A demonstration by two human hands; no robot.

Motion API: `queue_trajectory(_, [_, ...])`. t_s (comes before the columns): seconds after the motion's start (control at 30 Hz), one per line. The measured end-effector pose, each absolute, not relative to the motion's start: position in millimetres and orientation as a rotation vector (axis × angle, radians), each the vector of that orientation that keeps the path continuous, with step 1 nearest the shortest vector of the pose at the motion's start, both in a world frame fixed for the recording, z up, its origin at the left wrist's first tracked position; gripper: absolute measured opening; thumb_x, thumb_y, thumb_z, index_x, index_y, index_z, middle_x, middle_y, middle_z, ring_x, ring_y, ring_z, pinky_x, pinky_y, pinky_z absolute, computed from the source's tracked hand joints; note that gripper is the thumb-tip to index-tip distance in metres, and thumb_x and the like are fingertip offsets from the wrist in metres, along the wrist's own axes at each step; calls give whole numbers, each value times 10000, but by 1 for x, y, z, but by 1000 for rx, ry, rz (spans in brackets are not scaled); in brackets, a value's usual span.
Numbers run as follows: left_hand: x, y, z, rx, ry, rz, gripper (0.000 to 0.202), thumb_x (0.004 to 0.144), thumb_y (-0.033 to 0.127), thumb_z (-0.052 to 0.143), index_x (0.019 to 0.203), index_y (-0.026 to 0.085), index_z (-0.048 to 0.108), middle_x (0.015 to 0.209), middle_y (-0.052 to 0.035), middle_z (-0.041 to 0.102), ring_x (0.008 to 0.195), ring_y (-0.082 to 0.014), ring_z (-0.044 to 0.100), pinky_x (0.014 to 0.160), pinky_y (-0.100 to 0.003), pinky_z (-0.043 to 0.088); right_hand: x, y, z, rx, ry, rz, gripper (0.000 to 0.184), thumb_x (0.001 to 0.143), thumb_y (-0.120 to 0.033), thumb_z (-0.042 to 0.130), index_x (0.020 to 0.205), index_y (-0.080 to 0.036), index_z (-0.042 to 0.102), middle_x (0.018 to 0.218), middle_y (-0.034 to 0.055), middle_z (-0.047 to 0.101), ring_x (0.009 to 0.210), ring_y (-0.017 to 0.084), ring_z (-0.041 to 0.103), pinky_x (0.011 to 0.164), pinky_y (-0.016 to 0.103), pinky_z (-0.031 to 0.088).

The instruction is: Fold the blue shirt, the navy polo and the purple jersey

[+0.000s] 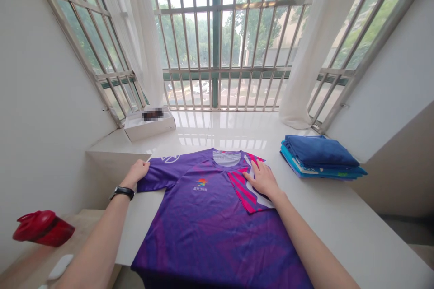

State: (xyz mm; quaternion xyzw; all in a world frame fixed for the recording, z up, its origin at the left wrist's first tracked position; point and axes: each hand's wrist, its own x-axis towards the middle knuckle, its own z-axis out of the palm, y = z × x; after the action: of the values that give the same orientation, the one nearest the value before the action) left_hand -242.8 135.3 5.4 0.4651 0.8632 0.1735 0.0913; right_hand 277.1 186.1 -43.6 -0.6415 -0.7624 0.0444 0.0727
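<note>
A purple T-shirt (pixel 210 230) lies spread face up on the white sill, its collar toward the window and its lower part running over the near edge. My left hand (pixel 138 172), with a black watch (pixel 122 193) on the wrist, pinches the edge of the left sleeve. The right sleeve (pixel 244 189) is folded inward over the chest and shows pink stripes and white. On that folded sleeve my right hand (pixel 263 179) rests flat, fingers spread. A small colourful logo (pixel 201 183) sits on the chest.
Folded blue clothes (pixel 322 153) are stacked at the right. A white box (pixel 149 124) with a blurred dark item stands at the back left. Below left is a red object (pixel 44 228), perhaps a bottle. White curtains (pixel 301 54) hang before the barred window (pixel 217 72).
</note>
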Motion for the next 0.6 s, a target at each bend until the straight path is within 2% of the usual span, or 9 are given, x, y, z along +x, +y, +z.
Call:
queue_trajectory(0.07, [-242, 129, 3, 1373, 2546, 602, 182, 797, 352, 542, 818, 177, 589, 863, -119, 722, 896, -289, 694, 725, -323, 525, 277, 186, -43, -1929, -2291, 141, 863, 909, -708, 307, 1523, -103, 320, 1579, 202, 297, 1460, 327, 244, 1168, 430, 178])
queue_trajectory(0.17, [-238, 123, 6, 1389, 2443, 891, 255, 745, 343, 594, 931, 169, 577, 979, -109, 713, 954, -253, 685, 777, -315, 542, 277, 185, -42, -1929, -2288, 146, 866, 907, -709, 315, 1521, -97, 325, 1576, 208, 300, 1457, 332, 252, 1170, 430, 172])
queue_trajectory(0.27, [-220, 121, 24, 1457, 2332, 1251, 304, 729, 332, 603, 987, 174, 571, 1054, -116, 685, 1036, -257, 656, 882, -360, 530, 277, 185, -43, -1919, -2290, 130, 856, 913, -699, 318, 1520, -96, 327, 1572, 209, 309, 1453, 328, 261, 1167, 429, 177])
queue_trajectory(0.33, [-195, 118, 44, 1581, 2238, 1369, 329, 760, 349, 593, 1046, 187, 566, 1081, -107, 667, 1052, -254, 645, 901, -375, 525, 277, 186, -44, -1912, -2292, 121, 850, 914, -696, 318, 1521, -101, 324, 1573, 206, 308, 1452, 323, 264, 1165, 430, 180])
queue_trajectory(0.4, [-161, 111, 65, 1742, 2083, 1339, 347, 794, 363, 589, 1096, 194, 562, 1108, -100, 656, 996, -232, 661, 862, -359, 540, 277, 186, -45, -1910, -2292, 121, 854, 912, -704, 307, 1524, -108, 319, 1575, 204, 304, 1453, 320, 262, 1164, 433, 180])
queue_trajectory(0.47, [-123, 101, 85, 1879, 1905, 1233, 374, 837, 370, 570, 1164, 192, 540, 1145, -104, 644, 845, -188, 678, 777, -335, 560, 277, 187, -46, -1911, -2291, 124, 863, 909, -714, 291, 1526, -111, 314, 1574, 204, 305, 1454, 318, 258, 1163, 437, 180])
queue_trajectory(0.53, [-89, 89, 102, 2064, 1668, 988, 448, 865, 356, 563, 1283, 213, 490, 1156, -94, 644, 726, -149, 666, 721, -319, 567, 277, 187, -46, -1911, -2293, 125, 871, 908, -722, 279, 1528, -111, 310, 1574, 204, 306, 1455, 317, 256, 1163, 439, 182])
queue_trajectory(0.6, [-67, 79, 112, 2241, 1411, 782, 493, 883, 354, 574, 1353, 249, 465, 1162, -75, 651, 874, -172, 673, 826, -327, 559, 277, 186, -45, -1907, -2299, 117, 871, 909, -724, 270, 1528, -112, 309, 1575, 202, 306, 1455, 316, 258, 1163, 437, 184])
